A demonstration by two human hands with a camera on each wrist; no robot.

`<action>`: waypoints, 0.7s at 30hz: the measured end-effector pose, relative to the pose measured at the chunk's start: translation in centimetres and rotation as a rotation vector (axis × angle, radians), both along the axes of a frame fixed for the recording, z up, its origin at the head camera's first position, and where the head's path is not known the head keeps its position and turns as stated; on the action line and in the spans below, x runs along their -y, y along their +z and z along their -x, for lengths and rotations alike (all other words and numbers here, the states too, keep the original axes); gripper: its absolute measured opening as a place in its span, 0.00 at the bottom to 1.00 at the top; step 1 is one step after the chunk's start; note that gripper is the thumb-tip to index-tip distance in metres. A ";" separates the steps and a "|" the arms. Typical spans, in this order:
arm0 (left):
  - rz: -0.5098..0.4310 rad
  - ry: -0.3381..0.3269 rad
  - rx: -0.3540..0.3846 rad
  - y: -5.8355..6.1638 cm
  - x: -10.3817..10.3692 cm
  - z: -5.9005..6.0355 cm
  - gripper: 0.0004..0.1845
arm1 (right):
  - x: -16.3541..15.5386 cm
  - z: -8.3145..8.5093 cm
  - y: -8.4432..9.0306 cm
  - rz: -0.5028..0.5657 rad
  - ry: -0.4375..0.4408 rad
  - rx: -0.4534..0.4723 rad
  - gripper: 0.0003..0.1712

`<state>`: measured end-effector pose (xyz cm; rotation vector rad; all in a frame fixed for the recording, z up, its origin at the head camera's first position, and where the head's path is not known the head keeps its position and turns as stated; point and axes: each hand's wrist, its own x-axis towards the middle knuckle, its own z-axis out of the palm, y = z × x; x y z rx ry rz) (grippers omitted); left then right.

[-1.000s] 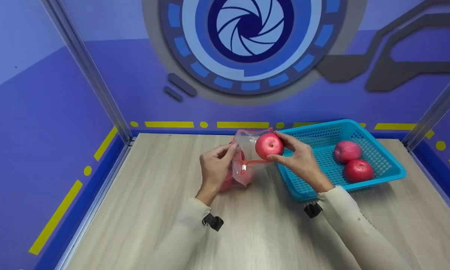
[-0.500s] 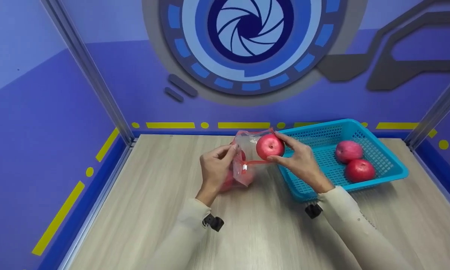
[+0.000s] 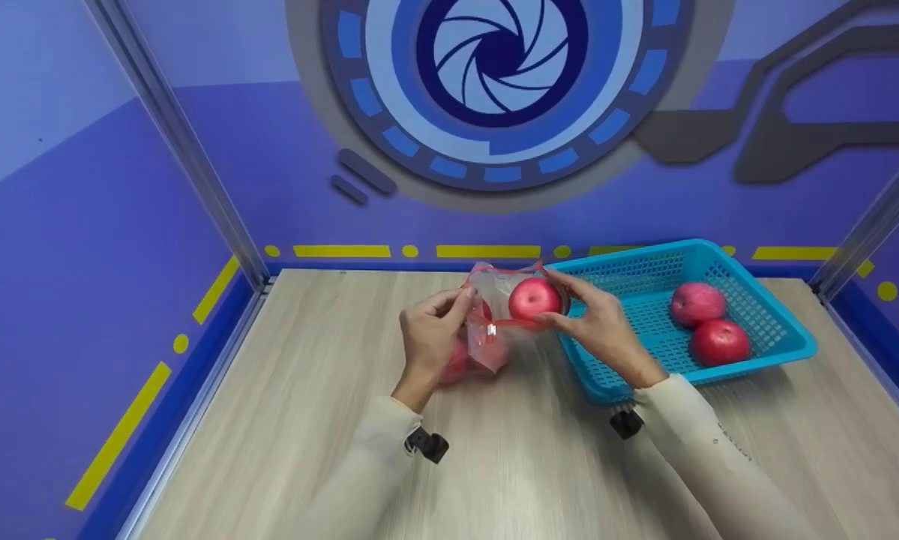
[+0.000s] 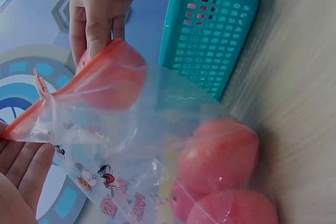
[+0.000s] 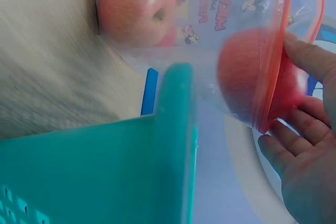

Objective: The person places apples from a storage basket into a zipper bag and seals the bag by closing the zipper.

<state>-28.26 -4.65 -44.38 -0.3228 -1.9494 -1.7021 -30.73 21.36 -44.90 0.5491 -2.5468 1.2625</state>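
Observation:
A clear zip bag (image 4: 139, 129) with an orange zip edge and printed cartoon figures stands on the table, several red apples (image 4: 219, 153) at its bottom. My left hand (image 3: 428, 334) pinches the bag's rim between thumb and fingers. In my right hand (image 3: 605, 322), thumb and fingers hold another red apple (image 3: 535, 299) at the bag's mouth. The right wrist view shows this apple (image 5: 247, 72) partly past the orange edge, its outer end still between the fingers (image 5: 291, 142). Part of the bag behind my left hand is hidden in the head view.
A turquoise perforated basket (image 3: 775, 322) stands right of the bag, close to my right hand. Two red apples (image 3: 708, 322) lie in its right part. A printed wall (image 3: 419, 217) rises behind the wooden table (image 3: 524, 465).
My right hand has moved the apple slightly left and down, deeper into the bag's mouth. My left hand keeps its grip on the rim. The basket's apples stay put.

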 end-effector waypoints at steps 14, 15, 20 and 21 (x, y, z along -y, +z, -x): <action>-0.080 0.001 0.009 0.2 0.4 0.3 0.06 | -1.0 0.0 -0.5 0.021 -0.018 -0.083 0.26; -0.081 0.003 0.007 0.2 0.4 0.3 0.06 | -1.1 0.0 -0.6 0.019 -0.031 -0.079 0.24; -0.075 -0.002 -0.008 0.1 0.6 0.2 0.08 | -1.3 -0.1 -0.5 0.019 -0.068 -0.055 0.15; -0.073 -0.002 -0.007 0.0 0.6 0.2 0.08 | -1.3 -0.1 -0.4 0.023 -0.067 -0.060 0.14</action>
